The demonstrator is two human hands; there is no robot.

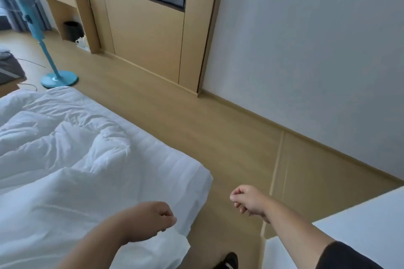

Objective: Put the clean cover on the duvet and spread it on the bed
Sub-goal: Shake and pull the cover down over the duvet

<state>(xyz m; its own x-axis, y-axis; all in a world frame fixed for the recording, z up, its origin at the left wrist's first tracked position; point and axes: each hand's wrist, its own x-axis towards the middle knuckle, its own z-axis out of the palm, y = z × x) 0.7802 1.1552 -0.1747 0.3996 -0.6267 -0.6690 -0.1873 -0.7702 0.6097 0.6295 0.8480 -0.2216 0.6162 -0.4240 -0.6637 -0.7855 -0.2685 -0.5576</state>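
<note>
At the far left a teal standing fan (pixel 47 35) rises from its round base on the wooden floor (pixel 179 120), with a dark bin (pixel 73 30) tucked under the desk beyond it. Below the fan the white duvet (pixel 65 137) lies rumpled in soft folds across the bed (pixel 175 166), whose striped white sheet shows bare along the near edge. The left hand (pixel 153 220) hovers over the bed's lower corner, its fingers curled inward with the fingertips close to the thumb; they sit right at a fold of white fabric, but whether they pinch that cloth or merely hang above it cannot be told. A dark shoe (pixel 229 261) shows on the floor just beneath. Further right the right hand (pixel 247 202) is held out over the floor, apart from the bedding, fingers folded into a loose fist that holds nothing. A black sleeve (pixel 347 257) covers that upper arm, above a white surface (pixel 360 220) at the right edge.
</note>
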